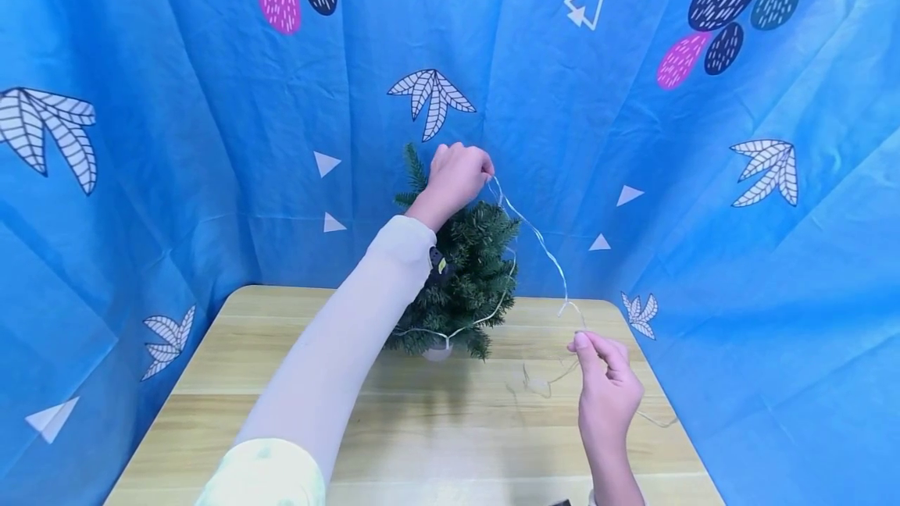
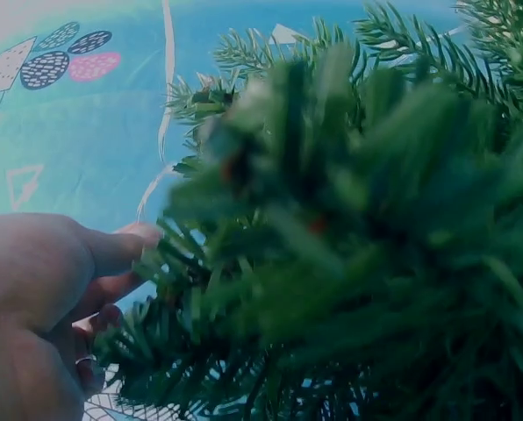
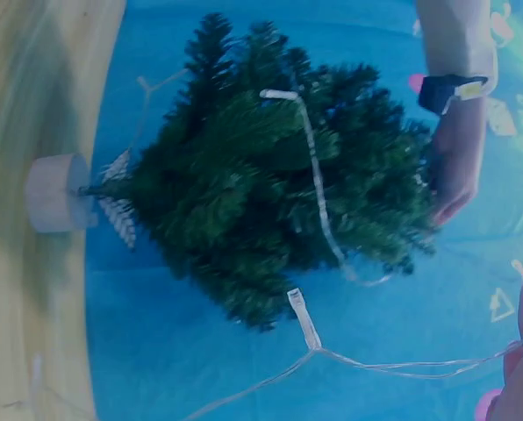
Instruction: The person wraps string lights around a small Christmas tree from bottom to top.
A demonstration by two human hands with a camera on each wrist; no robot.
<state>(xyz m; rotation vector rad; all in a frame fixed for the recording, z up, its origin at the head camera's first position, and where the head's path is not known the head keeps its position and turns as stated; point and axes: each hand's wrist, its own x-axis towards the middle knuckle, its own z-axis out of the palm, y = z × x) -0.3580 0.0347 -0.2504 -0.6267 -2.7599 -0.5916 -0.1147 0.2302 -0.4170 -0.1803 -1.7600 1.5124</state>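
Note:
A small artificial Christmas tree [image 1: 471,256] stands on a round pale base [image 3: 44,195] at the back of the table. A clear wire of string lights [image 1: 539,236] runs round its branches and out to the right. My left hand [image 1: 455,178] reaches over the treetop and pinches the wire at the tree's upper right. In the left wrist view, the left hand's fingertips [image 2: 139,237] are right beside the green needles. Lower and to the right, my right hand [image 1: 608,385] pinches the same wire between thumb and fingers. A small bulb [image 3: 304,320] sticks out from the wire before the tree.
Loose wire [image 1: 544,387] trails below and beside the right hand, over the wooden table [image 1: 281,381]. Blue patterned cloth [image 1: 394,37] hangs behind the table and along both sides. A dark device [image 1: 440,264] is strapped to the left wrist.

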